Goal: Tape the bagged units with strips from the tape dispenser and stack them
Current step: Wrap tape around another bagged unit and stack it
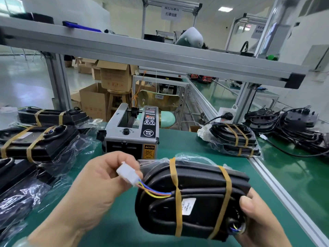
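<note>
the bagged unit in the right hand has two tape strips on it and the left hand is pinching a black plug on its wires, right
Not quite: the plug is white, not black. The head view shows the left hand pinching it on the coloured wires, and the bagged unit in the right hand does carry two tape strips.

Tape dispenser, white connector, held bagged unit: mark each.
tape dispenser [135, 134], head view, top panel beside the knob.
white connector [127, 172], head view, middle of its housing.
held bagged unit [201, 182], head view, black body between tape bands.
</note>
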Available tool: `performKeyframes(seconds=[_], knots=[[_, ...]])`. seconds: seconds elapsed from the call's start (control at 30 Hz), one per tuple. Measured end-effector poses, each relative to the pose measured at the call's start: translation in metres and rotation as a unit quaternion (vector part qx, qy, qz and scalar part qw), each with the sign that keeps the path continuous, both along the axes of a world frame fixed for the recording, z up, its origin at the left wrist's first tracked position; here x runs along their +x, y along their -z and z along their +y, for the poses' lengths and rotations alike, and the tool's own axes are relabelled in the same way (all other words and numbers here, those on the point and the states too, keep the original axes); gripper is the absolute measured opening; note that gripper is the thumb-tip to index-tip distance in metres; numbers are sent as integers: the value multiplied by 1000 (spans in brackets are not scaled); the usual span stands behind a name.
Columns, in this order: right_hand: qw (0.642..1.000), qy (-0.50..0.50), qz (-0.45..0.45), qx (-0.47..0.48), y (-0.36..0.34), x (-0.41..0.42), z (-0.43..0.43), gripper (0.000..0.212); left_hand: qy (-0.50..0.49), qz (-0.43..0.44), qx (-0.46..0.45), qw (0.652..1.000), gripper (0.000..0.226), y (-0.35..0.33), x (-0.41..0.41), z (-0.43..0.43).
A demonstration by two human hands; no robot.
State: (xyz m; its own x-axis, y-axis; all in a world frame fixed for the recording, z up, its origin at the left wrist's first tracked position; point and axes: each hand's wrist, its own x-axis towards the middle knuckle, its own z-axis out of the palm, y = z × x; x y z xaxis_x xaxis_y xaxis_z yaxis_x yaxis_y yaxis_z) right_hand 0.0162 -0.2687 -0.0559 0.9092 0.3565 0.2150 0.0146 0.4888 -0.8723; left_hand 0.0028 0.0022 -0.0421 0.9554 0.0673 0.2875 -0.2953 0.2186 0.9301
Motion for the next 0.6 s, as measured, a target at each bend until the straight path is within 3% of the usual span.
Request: performKeyframes(seconds=[0.07, 0.13, 0.2, 0.23, 0.3, 0.33, 0.37, 0.4, 0.47, 0.53, 0.6], knots=[[999, -45, -7, 15, 0, 3, 3, 69, -48, -26, -23, 998, 50, 0, -1, -2], [989, -102, 1, 107, -6, 6, 13, 56, -80, -14, -86, 993, 21, 6, 1, 2], [987, -19, 50, 153, -5, -1, 13, 45, -63, 28, -143, 987, 7, 13, 2, 5], [979, -13, 89, 181, -5, -4, 14, 45, -18, 52, -156, 986, 24, 18, 2, 5], [972, -16, 123, 199, -4, -2, 25, 48, 75, 116, -155, 978, 114, 30, -1, -4], [967, -68, 105, 224, 2, 4, 33, 55, 104, 127, -155, 974, 123, 34, -4, -12], [969, -87, 108, 206, 2, 5, 38, 62, 126, 112, -128, 977, 106, 34, -6, -21], [979, -44, 108, 168, 3, 6, 43, 64, 113, 91, -93, 985, 82, 34, -8, -28], [986, -8, 138, 90, 3, 6, 50, 55, 14, 84, -85, 993, 45, 35, -9, -33], [987, 26, 158, 8, -1, 11, 51, 51, -20, 98, -147, 984, 42, 33, -8, -26], [975, 127, 180, -28, -8, 20, 44, 48, -23, 91, -201, 975, 42, 24, -8, -14]])
